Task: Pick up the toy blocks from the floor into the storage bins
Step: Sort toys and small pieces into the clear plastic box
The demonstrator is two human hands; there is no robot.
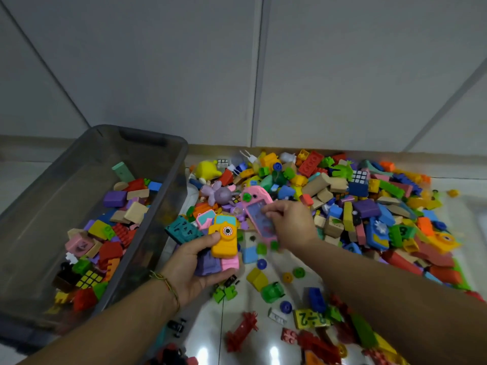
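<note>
Bin (66, 175) sits just left of left hand (189, 270), the nearer one, which holds orange camera (224, 238) and purple block (208, 263). Right hand (292, 222) grips pink toy (254, 214) atop pile (369, 201) on floor (208, 327), long axis running far-left to near-right.

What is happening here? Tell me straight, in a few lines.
A person is clearing toys off the tiled floor into a grey storage bin, which stands on their left and is already partly filled with blocks. The left hand holds a small stack: a yellow toy camera on a purple block and a pink block. The right hand pinches a pink handheld toy lying on the big heap of blocks, which is still on the floor.
</note>
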